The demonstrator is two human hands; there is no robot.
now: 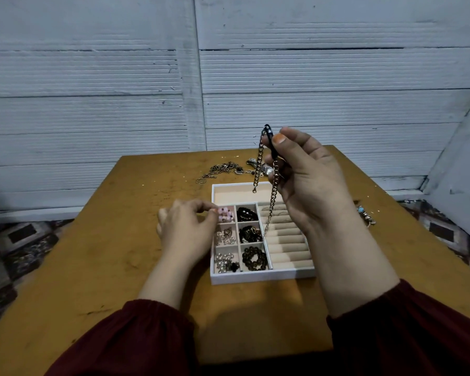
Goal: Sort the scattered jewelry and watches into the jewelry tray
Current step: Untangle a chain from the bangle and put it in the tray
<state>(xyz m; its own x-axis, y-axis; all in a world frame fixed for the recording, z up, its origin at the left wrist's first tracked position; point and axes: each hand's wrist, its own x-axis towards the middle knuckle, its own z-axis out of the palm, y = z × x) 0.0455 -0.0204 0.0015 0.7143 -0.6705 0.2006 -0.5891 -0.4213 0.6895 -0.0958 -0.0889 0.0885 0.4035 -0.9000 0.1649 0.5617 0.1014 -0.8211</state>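
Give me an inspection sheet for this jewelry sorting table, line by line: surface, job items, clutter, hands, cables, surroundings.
Surface: wooden table, scuffed and speckled, with the tray standing on it.
Job's things: white jewelry tray, its six small compartments all filled and the roll rows on its right mostly bare; pink beads in the far-left small compartment; loose pile beyond the tray; turquoise piece near the table's right edge.
Clutter: nothing seen.
Grippers: right hand is raised over the tray, pinching a chain that dangles toward it; left hand is at the pink beads, grip unclear.
Cables: nothing seen.
Surroundings: white ribbed wall panels; patterned floor.
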